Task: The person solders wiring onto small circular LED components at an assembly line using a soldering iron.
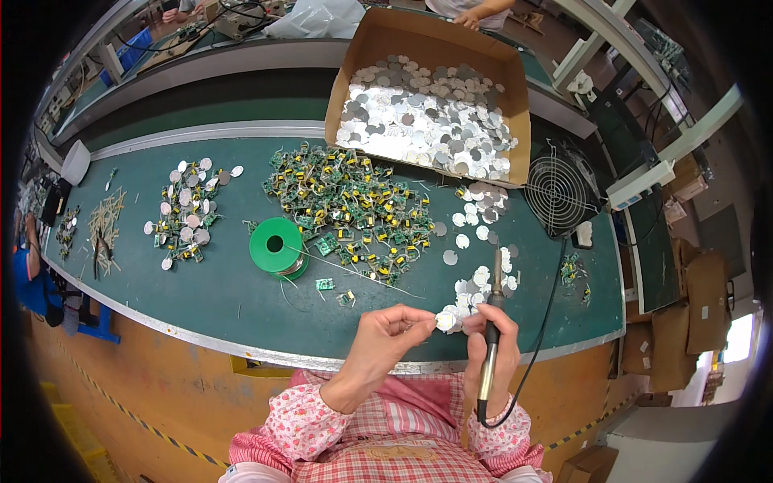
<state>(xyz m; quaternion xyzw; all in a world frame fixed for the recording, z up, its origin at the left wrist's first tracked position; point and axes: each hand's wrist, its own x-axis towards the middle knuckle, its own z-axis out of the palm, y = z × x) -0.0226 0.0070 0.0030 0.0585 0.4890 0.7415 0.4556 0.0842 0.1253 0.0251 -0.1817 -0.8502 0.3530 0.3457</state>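
Note:
My left hand [385, 338] comes in from below, thumb and forefinger pinched on a small round silvery disc [445, 321]. In my right hand [498, 346] is a soldering iron [486, 378], its tip pointing away from me and its black cord looping off to the right. The right fingertips are close to a loose group of similar discs [463, 294]. Beyond my left hand stands a green spool of wire [259, 251], with a strand running toward the hands. Behind it lies a heap of small green circuit boards with yellow parts [346, 193]; two boards [324, 284] lie apart nearer me.
A cardboard box [435, 36] full of discs stands at the back. A black fan [555, 189] is right of it. Boards with discs [189, 205] are piled at left, beside thin sticks [106, 221] and pliers [101, 248]. Another person's arm [483, 11] shows behind the box.

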